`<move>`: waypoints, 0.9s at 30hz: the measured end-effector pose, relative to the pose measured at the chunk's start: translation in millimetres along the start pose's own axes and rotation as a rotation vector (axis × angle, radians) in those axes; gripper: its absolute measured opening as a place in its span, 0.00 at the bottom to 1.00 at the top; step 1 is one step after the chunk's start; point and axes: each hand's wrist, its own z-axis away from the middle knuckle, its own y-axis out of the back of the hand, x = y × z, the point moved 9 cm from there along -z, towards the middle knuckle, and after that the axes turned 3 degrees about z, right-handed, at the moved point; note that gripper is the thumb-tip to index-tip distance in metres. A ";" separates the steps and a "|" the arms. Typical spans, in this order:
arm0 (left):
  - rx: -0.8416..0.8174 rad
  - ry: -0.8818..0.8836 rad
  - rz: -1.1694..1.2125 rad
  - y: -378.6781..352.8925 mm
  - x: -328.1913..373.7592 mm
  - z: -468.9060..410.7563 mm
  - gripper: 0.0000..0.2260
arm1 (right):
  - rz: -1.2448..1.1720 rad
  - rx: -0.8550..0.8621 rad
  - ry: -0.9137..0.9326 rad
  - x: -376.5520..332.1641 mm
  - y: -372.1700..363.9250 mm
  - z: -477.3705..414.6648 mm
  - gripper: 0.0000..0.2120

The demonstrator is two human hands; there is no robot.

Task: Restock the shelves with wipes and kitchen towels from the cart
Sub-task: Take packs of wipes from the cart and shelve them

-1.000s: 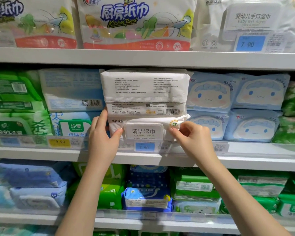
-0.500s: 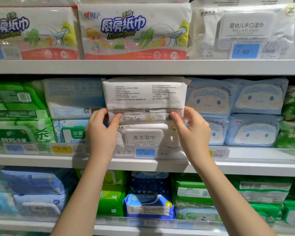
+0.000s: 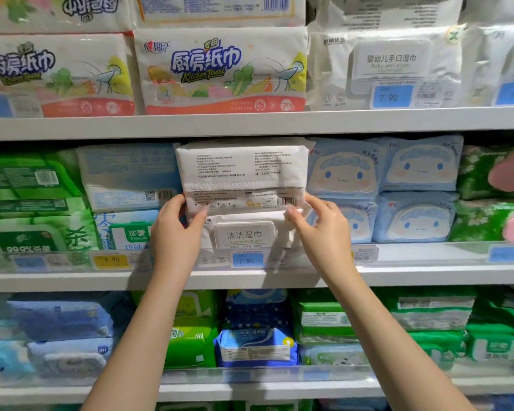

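A white wipes pack [image 3: 244, 170] with its printed back facing me stands on the middle shelf [image 3: 279, 277], on top of another white cleaning wipes pack [image 3: 244, 235] with a lid label. My left hand [image 3: 175, 232] pinches the upper pack's lower left corner. My right hand [image 3: 324, 229] pinches its lower right corner by the barcode. Kitchen towel packs [image 3: 220, 72] fill the top shelf.
Light blue cartoon-face packs [image 3: 383, 188] sit right of the white packs, green ones [image 3: 27, 203] and a pale blue pack [image 3: 128, 176] to the left. Baby wipes [image 3: 389, 66] stand at the upper right. The lower shelf [image 3: 250, 390] holds blue and green packs. Price tags line the shelf rails.
Both hands rose from the lower lidded pack to the bottom corners of the upper pack. The camera moved closer to the shelf.
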 end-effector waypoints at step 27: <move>-0.141 0.063 0.073 -4.0 -2.3 5.9 0.13 | 0.189 -0.174 -0.067 13.0 -9.1 1.1 0.22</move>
